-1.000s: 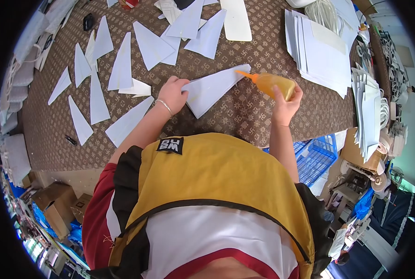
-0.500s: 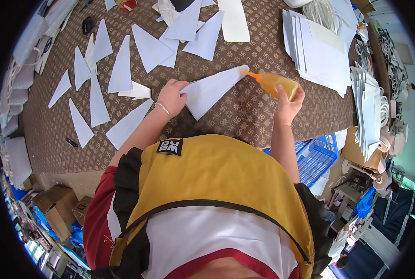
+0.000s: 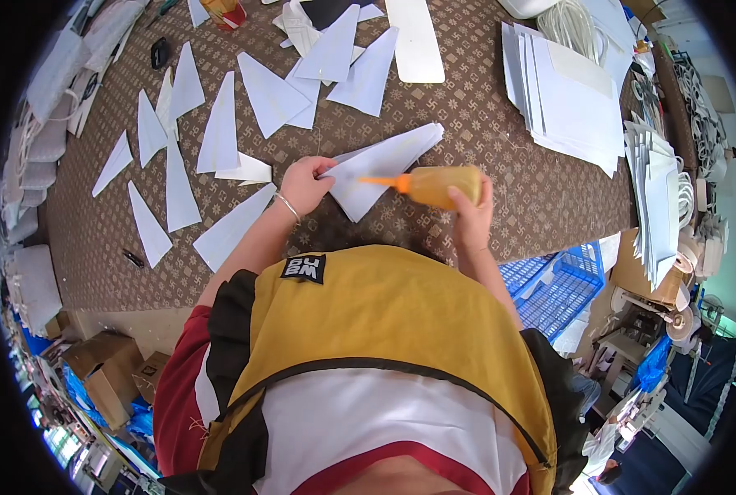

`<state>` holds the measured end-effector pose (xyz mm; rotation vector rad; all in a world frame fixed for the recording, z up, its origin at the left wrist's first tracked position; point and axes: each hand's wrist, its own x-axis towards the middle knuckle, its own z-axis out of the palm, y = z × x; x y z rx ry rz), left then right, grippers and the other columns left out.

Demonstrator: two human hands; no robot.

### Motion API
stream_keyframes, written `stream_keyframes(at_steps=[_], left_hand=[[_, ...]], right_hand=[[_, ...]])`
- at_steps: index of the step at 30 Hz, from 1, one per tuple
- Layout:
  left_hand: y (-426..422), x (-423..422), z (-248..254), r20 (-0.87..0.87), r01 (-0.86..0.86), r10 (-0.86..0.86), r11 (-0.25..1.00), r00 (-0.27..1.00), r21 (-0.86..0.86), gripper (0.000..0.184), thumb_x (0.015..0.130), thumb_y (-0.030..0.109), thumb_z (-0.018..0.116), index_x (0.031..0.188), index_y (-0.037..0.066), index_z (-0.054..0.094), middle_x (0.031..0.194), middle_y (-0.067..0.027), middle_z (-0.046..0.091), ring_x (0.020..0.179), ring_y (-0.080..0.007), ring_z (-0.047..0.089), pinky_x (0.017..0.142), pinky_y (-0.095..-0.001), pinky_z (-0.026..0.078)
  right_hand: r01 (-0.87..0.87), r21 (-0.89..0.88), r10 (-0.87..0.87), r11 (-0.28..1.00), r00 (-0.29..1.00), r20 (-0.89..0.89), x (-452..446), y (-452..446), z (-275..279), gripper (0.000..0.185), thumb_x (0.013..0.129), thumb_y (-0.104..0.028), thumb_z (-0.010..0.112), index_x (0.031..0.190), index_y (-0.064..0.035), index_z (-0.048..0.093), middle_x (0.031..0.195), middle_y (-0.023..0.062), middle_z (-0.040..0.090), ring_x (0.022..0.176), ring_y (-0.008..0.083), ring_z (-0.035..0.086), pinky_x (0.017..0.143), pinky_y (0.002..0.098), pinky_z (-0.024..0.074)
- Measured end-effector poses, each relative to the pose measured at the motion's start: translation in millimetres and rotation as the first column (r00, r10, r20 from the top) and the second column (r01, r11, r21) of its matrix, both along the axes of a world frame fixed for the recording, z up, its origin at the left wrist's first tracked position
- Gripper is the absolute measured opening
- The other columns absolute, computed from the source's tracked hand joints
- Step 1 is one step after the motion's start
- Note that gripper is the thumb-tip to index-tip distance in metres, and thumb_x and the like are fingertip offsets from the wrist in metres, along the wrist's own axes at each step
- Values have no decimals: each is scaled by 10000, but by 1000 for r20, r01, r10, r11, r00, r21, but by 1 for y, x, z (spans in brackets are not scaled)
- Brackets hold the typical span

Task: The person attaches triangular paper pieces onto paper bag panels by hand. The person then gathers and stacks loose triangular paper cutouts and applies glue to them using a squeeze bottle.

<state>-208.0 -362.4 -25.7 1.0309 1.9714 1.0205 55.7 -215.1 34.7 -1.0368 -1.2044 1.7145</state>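
My right hand (image 3: 472,214) is wrapped round a clear squeeze bottle (image 3: 440,186) of yellowish liquid. Its long orange nozzle points left, with the tip over the middle of a white tapered piece (image 3: 401,157). Whether the tip touches the surface I cannot tell. That piece lies on the patterned brown cloth, with another white layer partly showing beneath it. At its left edge my left hand (image 3: 306,183) pinches the piece between thumb and fingers.
Several loose white tapered pieces (image 3: 219,124) are spread to the left and at the back. A stack of white sheets (image 3: 566,99) sits at the right. Below the table's right edge is a blue plastic crate (image 3: 561,285). A red-and-yellow can (image 3: 223,12) stands at the far edge.
The squeeze bottle has moved left with my right hand, its nozzle going from the piece's far right tip to its middle. My left hand keeps its hold on the left edge.
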Motion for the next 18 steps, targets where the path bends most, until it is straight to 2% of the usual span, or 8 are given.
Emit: stream_keyframes(at_steps=[1,3,4,5,8,13,16,18], left_hand=[[1,-1,4,-5,-6,6,1000,1000,2,239,756,54,631,990,7,623,824,-39,613,692,-124,572,639,-265,483],[4,3,22,277,-37,53,997,960,-63,217,769,41,621,983,7,611,837,-23,620,700,-107,570,636,-254,485],[4,3,29,408,-45,80,995,910,-94,206,776,35,615,980,7,605,843,-16,624,705,-99,569,634,-249,486],[4,3,35,399,-54,84,995,913,-86,206,776,35,615,980,7,605,843,-16,624,705,-99,569,634,-249,486],[12,4,47,675,-97,102,994,731,-44,206,767,-4,599,973,5,593,871,-34,622,739,-91,577,631,-234,477],[65,-2,44,745,-149,54,987,665,62,227,774,13,621,992,28,560,911,-39,620,789,-123,582,673,-250,487],[131,-16,28,756,-225,122,974,644,34,306,781,37,629,1078,33,553,942,-49,617,847,-137,587,712,-273,495],[167,-21,16,693,-354,199,931,692,86,323,758,67,650,1073,22,591,945,-75,621,769,-169,605,695,-296,505]], right_hand=[[-6,2,6,1000,1000,-5,6,7,1,559,716,-65,702,1210,-29,442,1078,82,557,997,191,555,886,314,450],[162,-61,-162,985,987,11,16,19,3,505,765,-153,663,1211,-46,452,1112,97,563,1011,220,566,869,338,468],[151,-57,-151,987,988,-1,19,23,2,505,765,-153,663,1211,-46,452,1112,97,563,1011,220,566,869,338,468],[156,-125,-167,980,982,-84,24,25,-2,499,774,-181,652,1213,-54,453,1125,99,563,1018,228,569,859,346,476],[152,-244,-214,958,944,-250,35,28,-10,489,793,-238,632,1216,-69,455,1152,103,564,1033,244,573,838,361,494],[156,-316,-252,936,923,-291,39,21,-15,496,798,-275,623,1220,-71,462,1178,112,562,1043,260,579,822,384,512],[137,-322,-235,937,928,-288,40,22,-15,490,797,-270,627,1216,-72,469,1170,109,567,1034,261,585,828,383,513],[142,-316,-234,938,932,-276,39,23,-11,484,798,-272,626,1211,-68,475,1165,111,570,1026,263,588,821,385,517]])
